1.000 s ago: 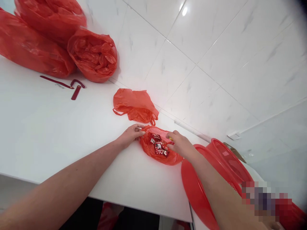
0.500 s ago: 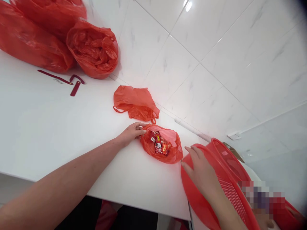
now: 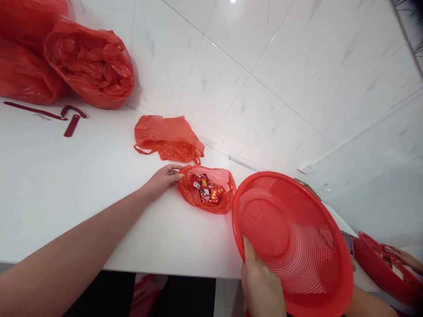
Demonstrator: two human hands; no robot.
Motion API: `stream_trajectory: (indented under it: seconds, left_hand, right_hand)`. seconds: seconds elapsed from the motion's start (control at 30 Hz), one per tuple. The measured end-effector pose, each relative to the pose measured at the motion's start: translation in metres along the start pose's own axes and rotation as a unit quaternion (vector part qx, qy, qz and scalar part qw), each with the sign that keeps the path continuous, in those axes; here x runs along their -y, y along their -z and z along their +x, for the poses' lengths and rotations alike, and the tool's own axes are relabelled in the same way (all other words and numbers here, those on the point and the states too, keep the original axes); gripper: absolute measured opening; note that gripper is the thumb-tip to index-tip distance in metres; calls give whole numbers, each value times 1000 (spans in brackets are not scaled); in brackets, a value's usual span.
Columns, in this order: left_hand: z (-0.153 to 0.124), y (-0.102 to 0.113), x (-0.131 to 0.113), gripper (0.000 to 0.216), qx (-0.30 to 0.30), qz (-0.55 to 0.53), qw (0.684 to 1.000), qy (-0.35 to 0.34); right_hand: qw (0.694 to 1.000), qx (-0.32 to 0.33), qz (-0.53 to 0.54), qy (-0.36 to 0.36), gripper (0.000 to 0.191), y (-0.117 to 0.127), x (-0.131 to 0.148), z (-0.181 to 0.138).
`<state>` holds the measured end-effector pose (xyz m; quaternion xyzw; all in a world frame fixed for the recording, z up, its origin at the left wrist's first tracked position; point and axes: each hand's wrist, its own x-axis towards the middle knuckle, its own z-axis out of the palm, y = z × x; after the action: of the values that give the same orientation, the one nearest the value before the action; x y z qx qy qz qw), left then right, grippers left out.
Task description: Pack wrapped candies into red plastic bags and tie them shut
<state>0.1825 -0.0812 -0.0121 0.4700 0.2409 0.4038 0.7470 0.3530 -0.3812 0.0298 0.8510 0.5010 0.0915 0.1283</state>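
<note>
A small red plastic bag (image 3: 186, 192) sits open on the white table, with several red wrapped sweets (image 3: 208, 189) inside. My left hand (image 3: 165, 178) is closed on the bag's left edge, thumb on the near side. Close to the bag's right side, a large red perforated plastic basket (image 3: 280, 229) is tilted so that I see its bare inside. My right hand (image 3: 261, 281) grips its lower left rim, the thumb over the rim and the other fingers mostly hidden. Behind the small bag lies a flat red plastic bag (image 3: 168, 136) with loop handles.
Large, full red bags (image 3: 90, 66) stand at the back left by the tiled wall. Dark red strap pieces (image 3: 72, 125) lie before them. At far right, another person's hand (image 3: 406, 257) is over a red tub (image 3: 380, 268). Another forearm (image 3: 368, 304) shows beyond the basket.
My right hand has gone from open beside the bag to gripping the basket's rim. The basket has come up and tipped its inside toward me. My left hand stays on the bag; the view has shifted right.
</note>
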Motion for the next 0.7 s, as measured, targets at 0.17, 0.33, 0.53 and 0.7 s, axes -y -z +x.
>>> stream_trajectory:
  seconds: [0.17, 0.33, 0.53, 0.7]
  left_hand:
    - [-2, -2, -3, 48, -5, -6, 1000, -1]
    - [-3, -3, -3, 45, 6, -12, 1000, -1]
    - [1, 0, 2, 45, 8, -1, 1000, -2]
    - [2, 2, 3, 44, 11, -4, 1000, 3]
  right_hand:
    - [999, -4, -39, 19, 58, -5, 7, -5]
    - [998, 43, 14, -44, 51, 8, -2, 2]
    - [996, 11, 7, -85, 45, 22, -38, 33]
    - [971, -238, 23, -2, 43, 34, -36, 52]
